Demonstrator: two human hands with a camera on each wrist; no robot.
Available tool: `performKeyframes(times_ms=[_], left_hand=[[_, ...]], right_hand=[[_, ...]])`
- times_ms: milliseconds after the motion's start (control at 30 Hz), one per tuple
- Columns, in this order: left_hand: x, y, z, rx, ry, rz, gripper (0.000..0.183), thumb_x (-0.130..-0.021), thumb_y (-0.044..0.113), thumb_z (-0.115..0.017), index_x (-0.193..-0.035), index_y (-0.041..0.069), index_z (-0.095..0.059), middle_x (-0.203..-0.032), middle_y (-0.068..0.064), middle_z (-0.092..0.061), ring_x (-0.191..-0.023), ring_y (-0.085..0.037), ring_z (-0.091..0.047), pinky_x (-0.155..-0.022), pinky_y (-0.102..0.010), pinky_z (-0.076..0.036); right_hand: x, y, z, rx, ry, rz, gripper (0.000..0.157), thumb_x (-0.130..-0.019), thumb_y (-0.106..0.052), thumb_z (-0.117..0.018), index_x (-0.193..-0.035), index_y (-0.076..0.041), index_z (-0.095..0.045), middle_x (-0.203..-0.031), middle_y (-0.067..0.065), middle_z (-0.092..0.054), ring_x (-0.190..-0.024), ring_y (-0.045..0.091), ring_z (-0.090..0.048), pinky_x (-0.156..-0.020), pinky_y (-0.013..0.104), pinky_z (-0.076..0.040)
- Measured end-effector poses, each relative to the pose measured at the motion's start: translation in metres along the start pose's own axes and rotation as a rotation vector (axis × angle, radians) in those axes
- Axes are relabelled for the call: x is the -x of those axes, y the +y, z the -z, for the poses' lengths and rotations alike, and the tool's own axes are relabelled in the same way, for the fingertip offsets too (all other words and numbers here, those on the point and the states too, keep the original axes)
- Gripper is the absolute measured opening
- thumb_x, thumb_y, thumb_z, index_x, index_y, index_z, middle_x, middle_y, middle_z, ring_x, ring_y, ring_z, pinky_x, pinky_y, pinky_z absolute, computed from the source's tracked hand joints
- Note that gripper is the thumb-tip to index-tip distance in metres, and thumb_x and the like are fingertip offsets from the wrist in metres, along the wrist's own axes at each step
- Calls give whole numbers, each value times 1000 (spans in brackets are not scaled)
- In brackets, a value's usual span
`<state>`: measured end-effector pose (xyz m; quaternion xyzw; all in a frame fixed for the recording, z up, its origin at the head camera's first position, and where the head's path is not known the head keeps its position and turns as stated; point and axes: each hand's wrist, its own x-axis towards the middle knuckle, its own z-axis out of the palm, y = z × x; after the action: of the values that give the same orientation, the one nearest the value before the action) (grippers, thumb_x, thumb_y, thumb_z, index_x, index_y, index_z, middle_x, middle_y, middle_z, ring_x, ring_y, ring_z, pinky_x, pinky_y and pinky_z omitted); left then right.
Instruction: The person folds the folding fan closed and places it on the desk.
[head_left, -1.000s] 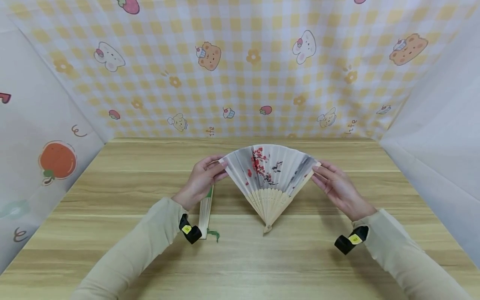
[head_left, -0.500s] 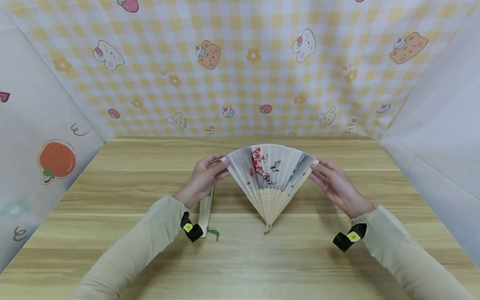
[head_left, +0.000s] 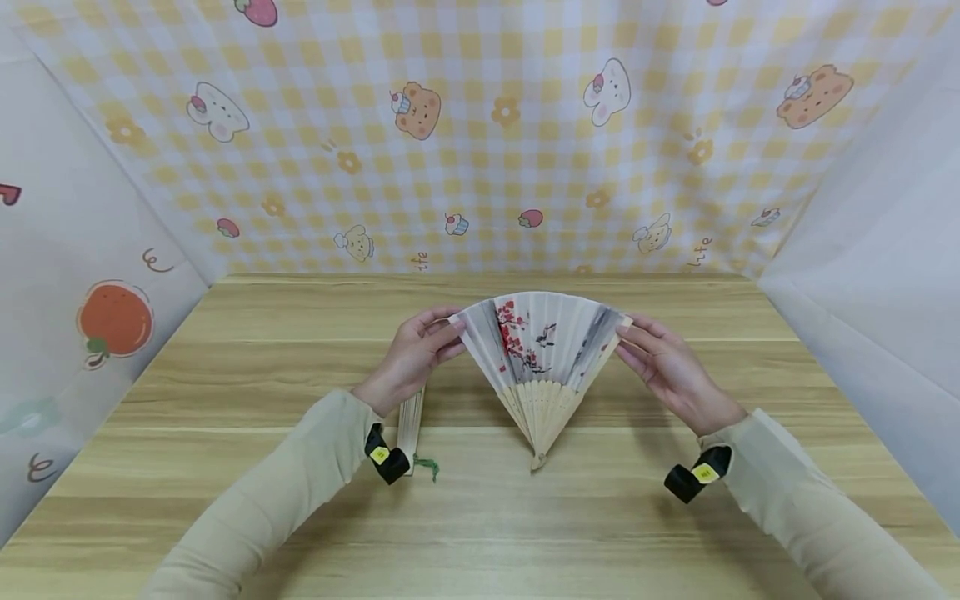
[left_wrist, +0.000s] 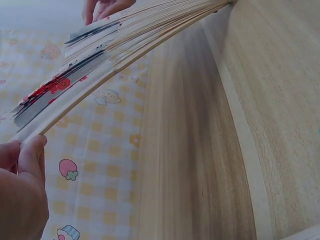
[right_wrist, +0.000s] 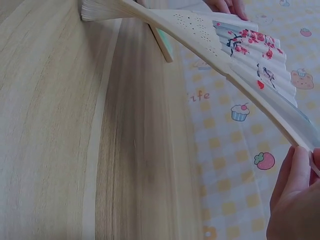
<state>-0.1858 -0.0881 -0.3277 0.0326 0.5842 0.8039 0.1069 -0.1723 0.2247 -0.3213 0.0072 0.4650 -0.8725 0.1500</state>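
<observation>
A folding fan (head_left: pixel 536 358) stands spread between my two hands in the head view, its pivot end pointing down toward me. Red blossoms and a bird are painted on its pale leaf, above light wooden ribs. My left hand (head_left: pixel 412 354) pinches the upper left corner between thumb and fingers. At the opposite corner, my right hand (head_left: pixel 675 375) pinches the outer rib near its tip. Both wrist views show the pleats partly folded, with the outer guard stick (left_wrist: pixel 117 70) on the left and the other guard stick (right_wrist: pixel 240 85) on the right.
A second, closed folding fan (head_left: pixel 410 429) with a green tassel (head_left: pixel 427 467) lies on the wooden table (head_left: pixel 525 533), partly under my left hand and wrist. A yellow checked cloth (head_left: pixel 480 167) hangs along the table's back edge, with white cloth walls at both sides.
My hands have come slightly closer together, and the spread fan has narrowed a little between them. The closed fan has stayed in place.
</observation>
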Motion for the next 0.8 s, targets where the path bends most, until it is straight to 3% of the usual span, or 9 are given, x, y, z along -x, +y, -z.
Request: performKeyframes(times_ms=[300, 600, 800], left_hand=[[0, 4, -5, -22, -18, 1, 31, -91, 1, -48, -121, -6, -45, -103, -10, -55, -88, -16, -61, -83, -26, -48], [-2, 7, -9, -7, -22, 3, 29, -90, 0, -49, -119, -5, -48, -100, -8, -55, -87, -16, -60, -81, -25, -49], [-2, 9, -12, -2, -24, -3, 29, -90, 0, -49, -119, -5, -48, -99, -7, -54, -86, -14, -60, -79, -24, -50]], right_hand=[[-1, -1, -7, 39, 13, -18, 27, -90, -1, -51, -114, -4, -40, -98, 3, -61, -90, 11, -61, -82, 19, -48], [-1, -3, -15, 98, 9, -27, 28, -89, -3, -53, -115, -3, -41, -99, 2, -59, -90, 10, -59, -84, 19, -46], [-2, -2, -18, 85, -17, -15, 14, -90, -1, -51, -102, -6, -56, -98, 4, -60, -89, 11, -60, -83, 19, -47]])
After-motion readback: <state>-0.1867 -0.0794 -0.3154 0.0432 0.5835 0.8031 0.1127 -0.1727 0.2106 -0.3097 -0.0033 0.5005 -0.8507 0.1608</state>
